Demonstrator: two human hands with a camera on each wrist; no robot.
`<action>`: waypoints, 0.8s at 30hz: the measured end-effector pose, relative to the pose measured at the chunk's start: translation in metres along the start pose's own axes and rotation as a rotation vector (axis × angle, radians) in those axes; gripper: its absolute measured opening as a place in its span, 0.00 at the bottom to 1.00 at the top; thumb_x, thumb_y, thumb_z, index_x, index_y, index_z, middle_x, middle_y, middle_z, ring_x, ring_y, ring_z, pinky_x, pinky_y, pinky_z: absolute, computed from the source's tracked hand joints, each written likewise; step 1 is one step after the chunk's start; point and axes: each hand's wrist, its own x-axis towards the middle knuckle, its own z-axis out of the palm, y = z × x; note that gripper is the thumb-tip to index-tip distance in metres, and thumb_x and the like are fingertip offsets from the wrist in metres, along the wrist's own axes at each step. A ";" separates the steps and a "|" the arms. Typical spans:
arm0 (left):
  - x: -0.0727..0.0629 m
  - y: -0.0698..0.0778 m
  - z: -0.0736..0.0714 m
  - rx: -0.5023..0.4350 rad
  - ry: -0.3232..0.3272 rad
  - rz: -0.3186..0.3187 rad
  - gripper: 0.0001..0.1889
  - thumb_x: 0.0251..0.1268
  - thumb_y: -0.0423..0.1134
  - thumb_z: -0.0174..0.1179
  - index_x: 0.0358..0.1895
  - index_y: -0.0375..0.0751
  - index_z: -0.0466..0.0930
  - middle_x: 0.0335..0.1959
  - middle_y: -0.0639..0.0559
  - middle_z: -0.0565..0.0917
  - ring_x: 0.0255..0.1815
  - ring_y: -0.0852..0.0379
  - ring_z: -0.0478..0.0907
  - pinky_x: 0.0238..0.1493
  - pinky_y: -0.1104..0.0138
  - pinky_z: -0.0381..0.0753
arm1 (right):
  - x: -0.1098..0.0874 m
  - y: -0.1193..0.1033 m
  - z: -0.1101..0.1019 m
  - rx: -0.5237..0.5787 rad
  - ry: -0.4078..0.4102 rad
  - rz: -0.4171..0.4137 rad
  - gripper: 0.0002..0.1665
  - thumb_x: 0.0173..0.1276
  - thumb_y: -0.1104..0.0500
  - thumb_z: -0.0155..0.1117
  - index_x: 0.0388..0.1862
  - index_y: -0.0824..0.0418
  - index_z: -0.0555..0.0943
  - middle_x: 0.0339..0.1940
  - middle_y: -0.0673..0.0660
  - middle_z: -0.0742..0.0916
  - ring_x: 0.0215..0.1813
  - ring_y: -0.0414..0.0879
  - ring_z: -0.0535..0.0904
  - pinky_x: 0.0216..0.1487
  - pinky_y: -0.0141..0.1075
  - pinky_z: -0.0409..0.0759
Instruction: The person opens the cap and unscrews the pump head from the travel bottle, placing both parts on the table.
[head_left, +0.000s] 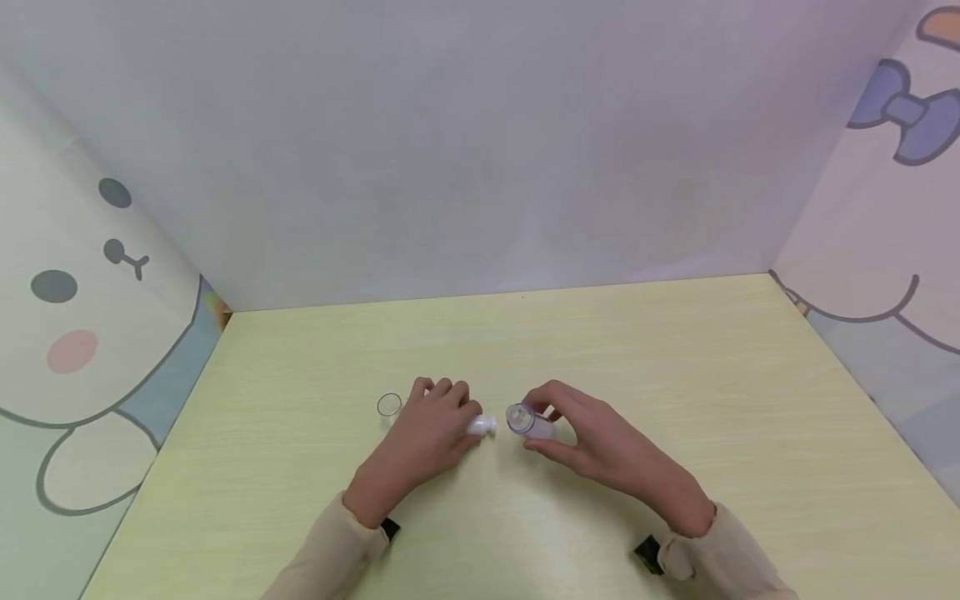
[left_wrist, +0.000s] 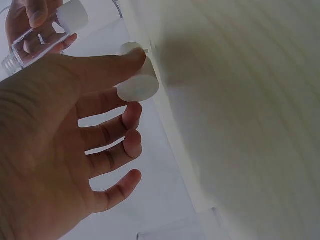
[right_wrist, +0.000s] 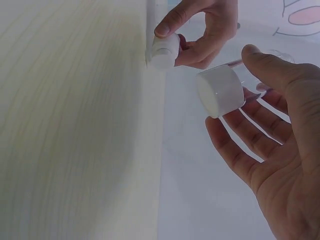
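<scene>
A small white cylindrical piece with a narrower end [head_left: 482, 425] is pinched between the thumb and index finger of my left hand [head_left: 435, 425], close over the table. In the left wrist view the other fingers of that hand are spread behind the white piece [left_wrist: 139, 86]. My right hand [head_left: 592, 429] grips a small clear bottle [head_left: 528, 421], tilted, its threaded neck uncovered. The bottle's white base [right_wrist: 220, 92] faces the camera in the right wrist view, with thumb and fingers around the clear body. A short gap separates the bottle from the white piece.
A clear round cover [head_left: 389, 406] stands on the pale wood table [head_left: 675, 358], just left of my left hand. A plain grey-white wall [head_left: 480, 150] rises behind the table. Side panels with cartoon figures [head_left: 82, 333] flank it.
</scene>
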 end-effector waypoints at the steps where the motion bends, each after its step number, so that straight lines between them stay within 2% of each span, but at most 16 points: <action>1: 0.001 0.000 0.001 0.005 0.001 0.001 0.10 0.66 0.51 0.70 0.37 0.50 0.84 0.35 0.56 0.76 0.38 0.54 0.71 0.53 0.53 0.73 | 0.000 0.000 0.000 0.000 0.000 0.001 0.23 0.69 0.54 0.76 0.58 0.48 0.75 0.52 0.39 0.83 0.51 0.33 0.83 0.51 0.36 0.87; 7: 0.003 0.001 0.005 0.023 0.000 -0.004 0.11 0.65 0.52 0.71 0.34 0.50 0.83 0.33 0.56 0.75 0.37 0.54 0.71 0.52 0.53 0.72 | 0.000 0.001 0.000 0.001 0.004 -0.012 0.23 0.69 0.56 0.75 0.58 0.49 0.75 0.51 0.41 0.84 0.50 0.34 0.83 0.50 0.37 0.87; 13: 0.004 0.000 0.002 0.029 -0.020 -0.011 0.13 0.62 0.54 0.73 0.36 0.51 0.83 0.34 0.56 0.77 0.37 0.54 0.72 0.52 0.53 0.72 | 0.001 0.003 0.002 0.005 0.011 -0.016 0.23 0.69 0.56 0.75 0.58 0.50 0.75 0.51 0.42 0.84 0.50 0.35 0.83 0.51 0.36 0.86; 20: 0.003 -0.002 -0.001 0.025 -0.048 -0.032 0.17 0.60 0.58 0.74 0.40 0.51 0.84 0.36 0.55 0.78 0.39 0.53 0.73 0.54 0.51 0.73 | 0.002 0.007 0.005 0.062 0.000 0.041 0.24 0.69 0.56 0.75 0.60 0.51 0.75 0.53 0.42 0.84 0.53 0.34 0.82 0.56 0.35 0.85; 24: 0.001 -0.004 -0.003 0.017 -0.040 -0.042 0.19 0.62 0.60 0.71 0.45 0.52 0.85 0.39 0.55 0.79 0.41 0.53 0.75 0.56 0.51 0.73 | 0.002 0.009 0.007 0.115 -0.024 0.082 0.24 0.70 0.58 0.74 0.60 0.53 0.75 0.53 0.44 0.83 0.54 0.35 0.82 0.58 0.34 0.85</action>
